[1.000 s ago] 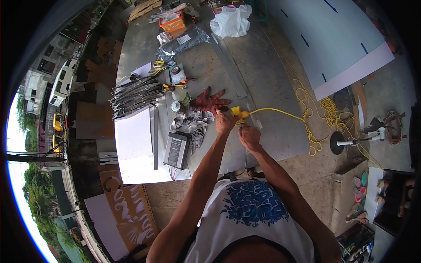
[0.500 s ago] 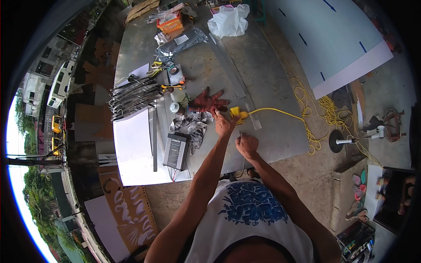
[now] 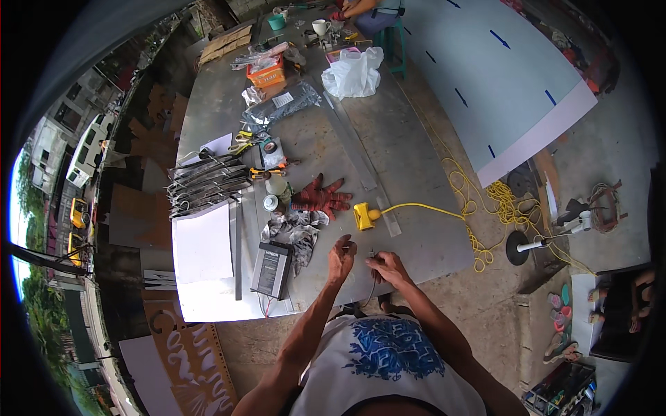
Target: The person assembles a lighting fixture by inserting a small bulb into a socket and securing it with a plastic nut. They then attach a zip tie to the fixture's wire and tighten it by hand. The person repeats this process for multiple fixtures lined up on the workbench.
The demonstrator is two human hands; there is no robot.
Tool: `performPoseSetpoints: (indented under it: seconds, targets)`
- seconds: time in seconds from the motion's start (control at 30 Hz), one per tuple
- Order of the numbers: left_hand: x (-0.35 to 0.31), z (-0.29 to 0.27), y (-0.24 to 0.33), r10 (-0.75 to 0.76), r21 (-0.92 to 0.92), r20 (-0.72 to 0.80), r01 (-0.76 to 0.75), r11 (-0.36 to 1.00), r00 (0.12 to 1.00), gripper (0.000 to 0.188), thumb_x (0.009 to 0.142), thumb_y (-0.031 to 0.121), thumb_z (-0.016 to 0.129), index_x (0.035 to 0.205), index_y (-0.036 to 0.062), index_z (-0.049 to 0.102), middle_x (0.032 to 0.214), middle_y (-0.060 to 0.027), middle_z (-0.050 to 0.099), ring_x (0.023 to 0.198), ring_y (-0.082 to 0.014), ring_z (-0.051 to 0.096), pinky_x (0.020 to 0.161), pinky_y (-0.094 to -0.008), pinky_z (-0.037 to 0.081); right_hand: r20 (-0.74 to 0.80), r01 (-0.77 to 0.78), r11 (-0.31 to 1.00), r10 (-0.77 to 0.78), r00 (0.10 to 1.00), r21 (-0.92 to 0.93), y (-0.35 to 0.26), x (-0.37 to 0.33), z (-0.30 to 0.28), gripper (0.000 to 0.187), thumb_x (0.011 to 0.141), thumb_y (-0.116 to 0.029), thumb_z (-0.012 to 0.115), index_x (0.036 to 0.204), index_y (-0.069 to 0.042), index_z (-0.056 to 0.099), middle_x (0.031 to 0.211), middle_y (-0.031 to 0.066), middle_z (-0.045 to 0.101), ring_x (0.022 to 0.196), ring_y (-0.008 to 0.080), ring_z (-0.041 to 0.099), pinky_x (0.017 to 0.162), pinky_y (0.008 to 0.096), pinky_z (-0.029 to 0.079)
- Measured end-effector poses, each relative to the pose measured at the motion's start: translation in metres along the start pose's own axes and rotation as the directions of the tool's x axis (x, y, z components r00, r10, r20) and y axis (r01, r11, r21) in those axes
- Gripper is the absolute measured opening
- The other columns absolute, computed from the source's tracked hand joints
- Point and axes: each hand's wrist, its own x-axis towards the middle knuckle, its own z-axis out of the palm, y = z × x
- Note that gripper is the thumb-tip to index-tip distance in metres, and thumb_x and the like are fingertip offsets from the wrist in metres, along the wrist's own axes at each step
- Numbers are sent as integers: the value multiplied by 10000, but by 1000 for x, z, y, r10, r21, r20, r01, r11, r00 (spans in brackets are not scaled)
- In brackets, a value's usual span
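Observation:
A yellow extension socket (image 3: 363,216) lies on the metal table, its yellow cord running off to the right. My left hand (image 3: 340,259) is just nearer to me than the socket and apart from it, fingers loosely curled and nothing seen in them. To its right, my right hand (image 3: 390,269) pinches the end of a thin cord (image 3: 374,283) that hangs down toward the table's near edge. The small tip between those fingers looks like a plug. Beyond my left hand rests a dark red work glove (image 3: 321,197), next to a crumpled patterned rag (image 3: 298,236).
A black power unit (image 3: 272,269) sits near the front edge. Left of the glove are a spray can (image 3: 271,204) and stacked dark metal frames (image 3: 208,182). A flat metal strip (image 3: 350,149) runs across the table. At the far end another person (image 3: 371,10) sits by a white cup.
My left hand has let go of the yellow socket and drawn back toward me. The view has tilted up, bringing the far table end and a person into sight.

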Motion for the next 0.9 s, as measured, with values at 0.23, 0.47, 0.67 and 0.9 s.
performPoseSetpoints:
  seconds: [0.23,0.47,0.67,0.9]
  targets:
    - [-123,-39,-11,-77,-160,542,193,968,837,768,997,684,479,1236,-11,702,1212,-142,715,1128,-254,634,973,-390,469,50,97,936,-120,991,339,-83,-18,-1,340,955,-367,738,895,-48,637,649,56,642,435,97,542,406,243,409]
    - [-165,-57,-7,-131,-69,517,193,979,846,380,921,279,773,1195,22,714,1076,-103,736,1029,-216,673,911,-369,520,-47,264,854,-272,961,448,-164,20,-10,316,941,-361,763,873,-72,655,679,57,643,435,113,529,405,255,398]
    - [-184,-82,-30,-54,32,347,46,998,936,214,914,173,757,1065,24,737,963,-97,717,936,-208,685,848,-349,528,-101,348,817,-341,935,460,-214,72,-41,312,933,-356,776,865,-83,642,722,71,660,471,128,562,437,263,422]
    - [-148,-162,23,381,587,-269,-164,793,884,698,794,348,839,1352,25,570,1318,-195,601,1249,-392,538,1035,-493,442,-199,351,631,-300,933,692,-229,105,-96,258,924,-346,787,907,-125,654,776,17,635,645,131,575,595,284,466]
